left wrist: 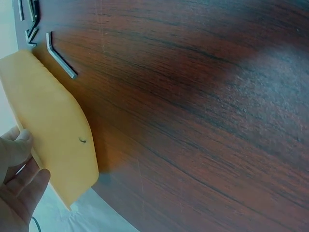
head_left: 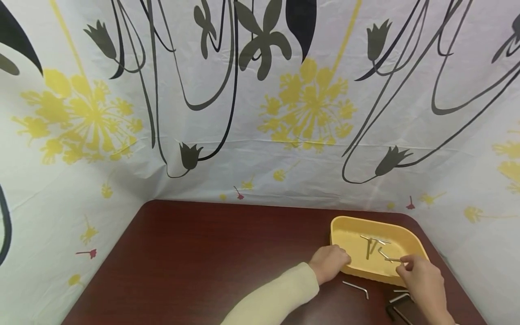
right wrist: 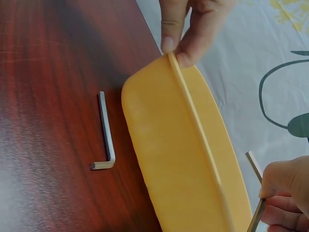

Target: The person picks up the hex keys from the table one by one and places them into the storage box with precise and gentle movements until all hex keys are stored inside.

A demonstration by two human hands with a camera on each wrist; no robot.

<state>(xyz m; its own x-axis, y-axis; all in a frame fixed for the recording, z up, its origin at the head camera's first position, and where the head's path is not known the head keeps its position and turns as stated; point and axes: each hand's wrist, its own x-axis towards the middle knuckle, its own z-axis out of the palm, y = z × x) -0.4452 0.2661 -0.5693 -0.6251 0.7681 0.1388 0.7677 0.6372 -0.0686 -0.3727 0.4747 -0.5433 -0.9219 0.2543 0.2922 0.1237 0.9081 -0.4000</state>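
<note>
A yellow plastic tray [head_left: 340, 222] stands at the table's right side with several hex keys [head_left: 369, 249] lying in it. My left hand [head_left: 330, 262] grips the tray's near-left rim, the thumb on one side of the wall and fingers on the other, as the left wrist view shows on the tray's outer wall [left wrist: 58, 121]. Over the tray's right part, my right hand [head_left: 425, 280] pinches a hex key [right wrist: 254, 164] between thumb and fingers. A loose hex key [head_left: 355, 287] lies on the table just in front of the tray.
More hex keys [head_left: 400, 298] lie on the dark red-brown table [head_left: 227, 253] near the right forearm, partly hidden by it, beside a dark object too covered to identify. A white flower-patterned cloth [head_left: 243, 171] hangs behind the table and along its sides.
</note>
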